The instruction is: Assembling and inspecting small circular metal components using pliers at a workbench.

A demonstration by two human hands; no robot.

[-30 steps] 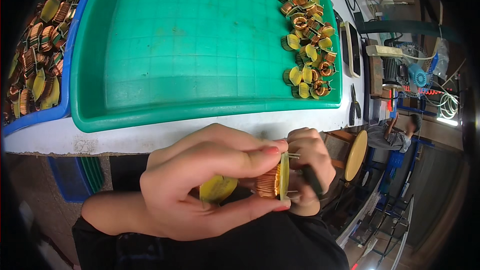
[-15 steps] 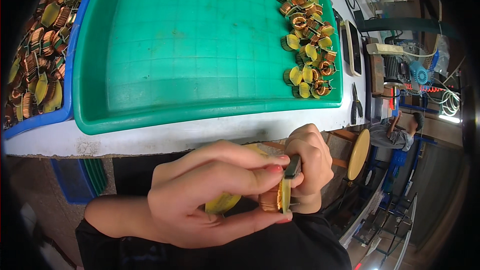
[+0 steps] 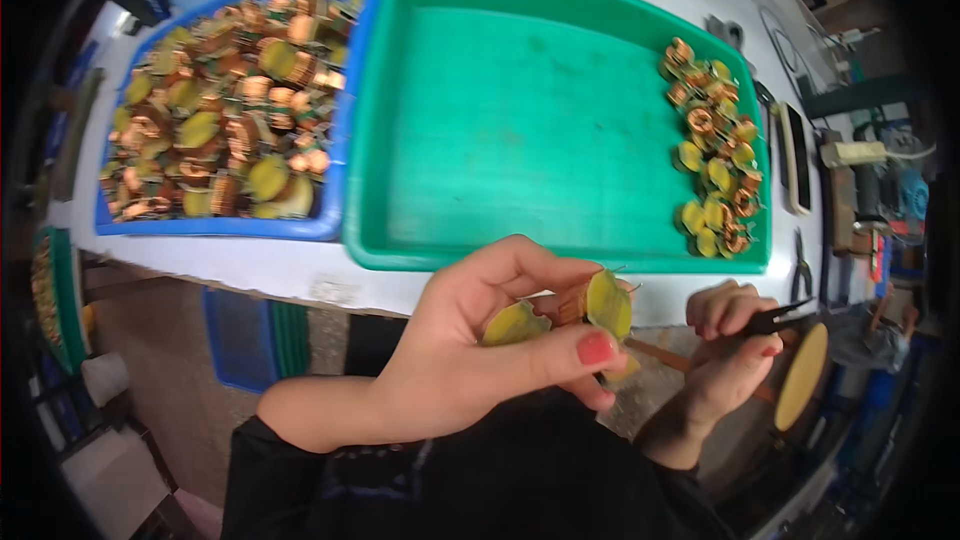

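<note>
My left hand [image 3: 500, 315] is closed around copper-wound toroidal coils with yellow-green bases. One coil [image 3: 609, 306] sits between the thumb and fingertips, its base facing right and thin wire ends sticking out. Nearer the palm shows the yellow base of another coil [image 3: 516, 324]. Off to the right, apart from the coils, my right hand [image 3: 728, 328] is wrapped round small dark pliers [image 3: 779, 319]. Their jaws point right and look slightly parted; the handles are mostly hidden. Both hands are above the table's near edge.
A green tray [image 3: 372, 230] holds several coils [image 3: 715, 155] along its right side. Left of it, a blue tray [image 3: 340, 140] is heaped with more coils. Other pliers [image 3: 801, 270] and a phone-like device [image 3: 795, 158] lie at the right. A round stool [image 3: 802, 377] stands below.
My right hand has moved right with the pliers, away from the coil. The left hand has turned the coils, showing the base's face. The view has shifted left, bringing in the whole blue tray.
</note>
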